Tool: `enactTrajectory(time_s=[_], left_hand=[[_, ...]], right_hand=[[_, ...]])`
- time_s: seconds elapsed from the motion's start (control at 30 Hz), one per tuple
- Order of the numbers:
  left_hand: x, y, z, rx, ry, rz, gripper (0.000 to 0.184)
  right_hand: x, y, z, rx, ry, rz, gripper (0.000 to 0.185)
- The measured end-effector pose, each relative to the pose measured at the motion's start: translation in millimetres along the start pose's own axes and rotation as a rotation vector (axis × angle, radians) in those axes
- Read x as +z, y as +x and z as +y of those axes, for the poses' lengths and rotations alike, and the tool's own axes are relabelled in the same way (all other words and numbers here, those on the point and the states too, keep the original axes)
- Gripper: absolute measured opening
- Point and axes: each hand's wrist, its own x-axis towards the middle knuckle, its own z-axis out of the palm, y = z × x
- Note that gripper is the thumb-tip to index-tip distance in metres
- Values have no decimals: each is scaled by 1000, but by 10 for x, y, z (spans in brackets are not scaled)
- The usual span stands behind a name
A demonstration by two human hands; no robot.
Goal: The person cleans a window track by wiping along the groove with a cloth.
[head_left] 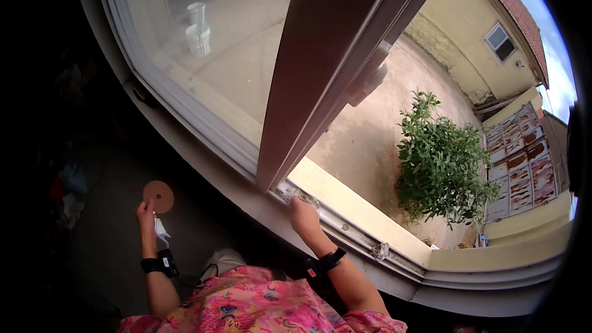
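Observation:
My left hand (146, 214) is closed on the edge of a round orange-brown disc (161, 205) with a small dark hole in its middle. A piece of white cloth or paper (161, 229) hangs just below that hand. At the window track (364, 245), beside the foot of the sliding window frame (327, 61), is my right hand (302, 213). Its fingers are curled at the track near some crumpled clear material (285, 192); what they grip is too small to make out. Another crumpled clear piece (380, 251) lies farther right along the track.
Behind the glass and mesh at the upper left stand white buckets (198, 40). Outside the open side are a leafy green bush (441, 163), a rusty metal gate (521, 160) and a yellow building (487, 18). Dim, cluttered items (73, 194) lie at the far left.

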Motion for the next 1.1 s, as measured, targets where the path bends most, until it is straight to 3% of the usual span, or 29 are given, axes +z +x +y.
enactTrajectory(time_s=[0.23, 0.43, 0.63, 0.8, 1.1], left_hand=[[48, -89, 113, -30, 0, -15, 17], [54, -55, 101, -23, -51, -29, 15], [97, -100, 197, -14, -54, -58, 17], [98, -98, 190, -12, -33, -46, 16], [36, 5, 121, 0, -15, -112, 16]], right_hand=[[-124, -157, 81, 66, -5, -8, 12], [26, 76, -82, -18, -33, -18, 13], [-274, -1, 283, 8, -147, -88, 14], [-76, 213, 19, -162, -170, -68, 15], [-271, -32, 138, -103, -148, -108, 16]])
